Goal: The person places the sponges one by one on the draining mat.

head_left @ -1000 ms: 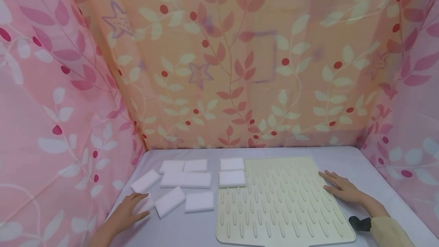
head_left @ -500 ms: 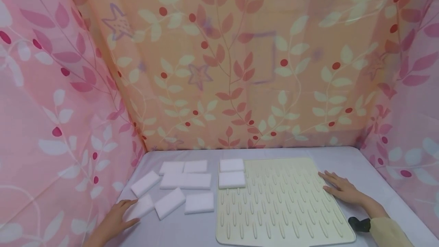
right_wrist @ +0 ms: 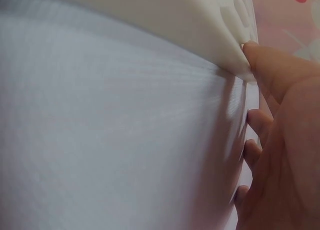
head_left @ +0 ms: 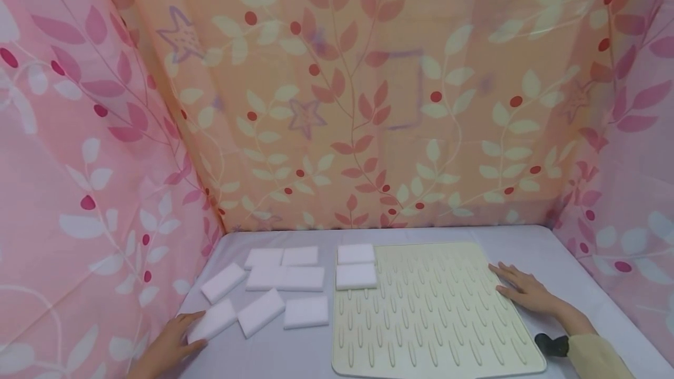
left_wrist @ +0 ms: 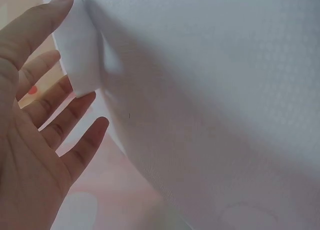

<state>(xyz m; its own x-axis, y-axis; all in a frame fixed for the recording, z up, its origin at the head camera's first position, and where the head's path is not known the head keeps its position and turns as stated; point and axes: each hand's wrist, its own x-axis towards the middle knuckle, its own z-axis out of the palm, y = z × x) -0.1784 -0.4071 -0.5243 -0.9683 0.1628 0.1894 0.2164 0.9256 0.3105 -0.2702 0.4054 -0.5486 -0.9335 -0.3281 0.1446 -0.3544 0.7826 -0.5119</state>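
Note:
On the left of the table my left hand (head_left: 169, 339) is at the near-left end of a white, sponge-like block (head_left: 215, 319). Its thumb and fingers are spread to either side of that end. The left wrist view shows the fingers (left_wrist: 82, 149) mostly straight, with the fingertips right at the edge of the white block (left_wrist: 77, 45). Across the table my right hand (head_left: 526, 288) lies flat, fingers extended, against the right edge of a cream ridged mat (head_left: 437, 314). In the right wrist view its thumb (right_wrist: 270, 63) touches the mat's rim (right_wrist: 200, 35).
Two white blocks (head_left: 356, 276) lie at the mat's back left corner. Several more white blocks (head_left: 305, 312) lie loosely between left hand and mat. A black object (head_left: 552, 344) sits by the right sleeve (head_left: 600, 352). Patterned cloth (head_left: 337, 133) encloses the white-covered table (head_left: 253, 361).
My left hand has drawn back left and nearer the front, uncovering more of the block beside it. The right hand and the mat have stayed where they were.

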